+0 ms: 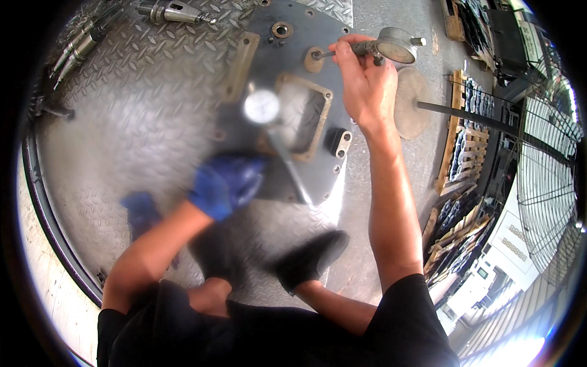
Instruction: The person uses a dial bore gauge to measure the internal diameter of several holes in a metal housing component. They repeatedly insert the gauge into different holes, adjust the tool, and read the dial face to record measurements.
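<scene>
My right hand is bare and closed round the grip of a dial bore gauge. Its thin probe points left, with the tip at a hole in a raised boss of the dark grey metal plate. Whether the tip is inside the hole I cannot tell. A second dial gauge, white-faced with a long rod, appears over the plate, blurred. My left hand, in a blue glove, is smeared by motion near the plate's lower left edge. Its fingers are not clear, and no held thing shows.
A loose blue glove lies on the diamond-tread metal surface by my feet. Metal tool holders lie at the far left. To the right stand a round-based pole, a large wire-caged fan and wooden pallets with dark parts.
</scene>
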A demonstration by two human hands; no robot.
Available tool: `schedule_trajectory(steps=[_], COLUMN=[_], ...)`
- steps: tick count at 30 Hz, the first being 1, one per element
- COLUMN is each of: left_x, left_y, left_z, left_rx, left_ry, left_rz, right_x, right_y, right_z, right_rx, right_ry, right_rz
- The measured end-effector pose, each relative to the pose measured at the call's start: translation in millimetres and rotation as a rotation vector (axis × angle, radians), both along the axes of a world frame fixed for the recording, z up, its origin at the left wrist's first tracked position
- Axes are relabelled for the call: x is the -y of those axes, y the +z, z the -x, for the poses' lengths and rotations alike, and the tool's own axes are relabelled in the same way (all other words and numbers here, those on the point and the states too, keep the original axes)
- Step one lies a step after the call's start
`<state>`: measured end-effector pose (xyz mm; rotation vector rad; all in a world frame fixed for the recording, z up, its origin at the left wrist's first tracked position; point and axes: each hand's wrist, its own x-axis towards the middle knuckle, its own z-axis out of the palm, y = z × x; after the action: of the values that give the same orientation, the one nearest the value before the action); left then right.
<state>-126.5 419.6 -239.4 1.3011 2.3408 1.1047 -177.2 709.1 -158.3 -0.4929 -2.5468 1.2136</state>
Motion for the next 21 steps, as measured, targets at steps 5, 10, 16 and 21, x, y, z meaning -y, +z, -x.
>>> schedule_trajectory(steps=[5,10,16,21], left_x=[-3.5,-3.2,-0.9,-0.6], left_y=[9.7,7.7,-2.1,0.4], left_z=[3.4,3.9,-0.6,0.1], left_rx=[0.033,0.015,-0.035,-0.042], left_ry=[-0.002,0.001,0.028,0.025], left_rz=[0.032,0.007,-0.034,-0.024], right_x=[-2.6,-5.2,-6.0,1.9], right_y=[1.0,2.7,4.1,-0.1], right_z=[4.5,10.8,12.6,-0.6], right_rx=[-0.001,0.040,0.050,0.022], right_ry=[0.003,-0.025,-0.030,-0.051], right_rz=[-0.033,-0.014,0.001,0.035])
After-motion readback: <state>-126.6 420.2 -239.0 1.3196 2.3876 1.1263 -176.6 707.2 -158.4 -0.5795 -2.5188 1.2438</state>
